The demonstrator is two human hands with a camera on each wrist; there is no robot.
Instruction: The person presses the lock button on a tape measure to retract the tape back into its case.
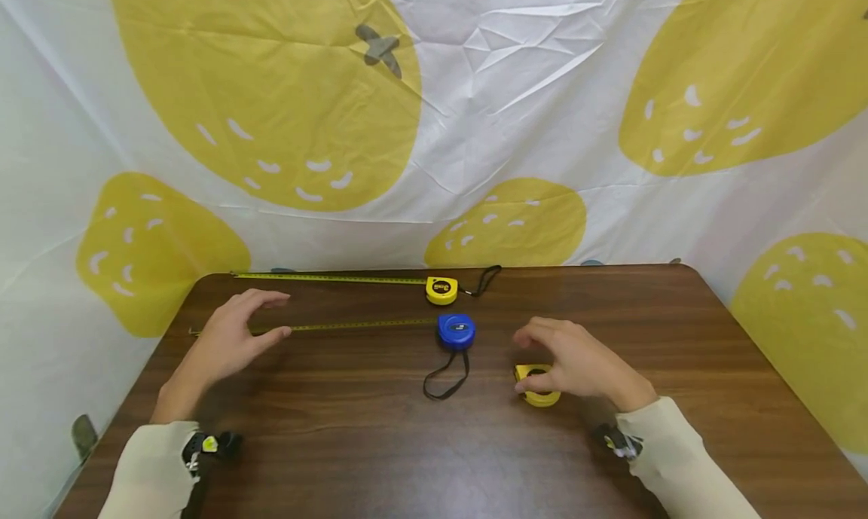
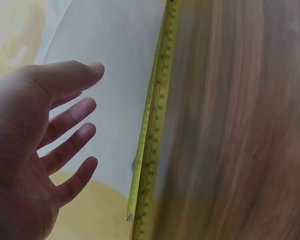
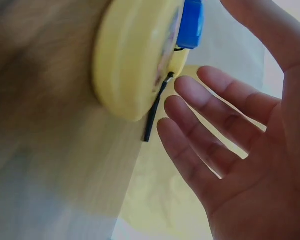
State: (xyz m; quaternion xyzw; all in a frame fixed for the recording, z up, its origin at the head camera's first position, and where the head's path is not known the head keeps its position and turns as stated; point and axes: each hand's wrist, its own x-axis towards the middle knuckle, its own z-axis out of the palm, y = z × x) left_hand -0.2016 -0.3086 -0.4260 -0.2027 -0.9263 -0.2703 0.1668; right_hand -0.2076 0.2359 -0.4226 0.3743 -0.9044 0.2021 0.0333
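Over the left part of the table, my left hand hovers with fingers spread and nothing in them, near the drawn-out blade of the blue tape measure. My right hand hangs above a yellow tape measure whose blade is not seen drawn out. In the right wrist view, those fingers are loosely extended, and the yellow case stands beside them, not gripped. Farther back lies another yellow tape measure, its blade pulled out leftward.
A black wrist strap trails from the rear tape measure, and another strap loops in front of the blue one. Behind the brown wooden table hangs a white cloth with yellow fruit prints, which also covers the sides.
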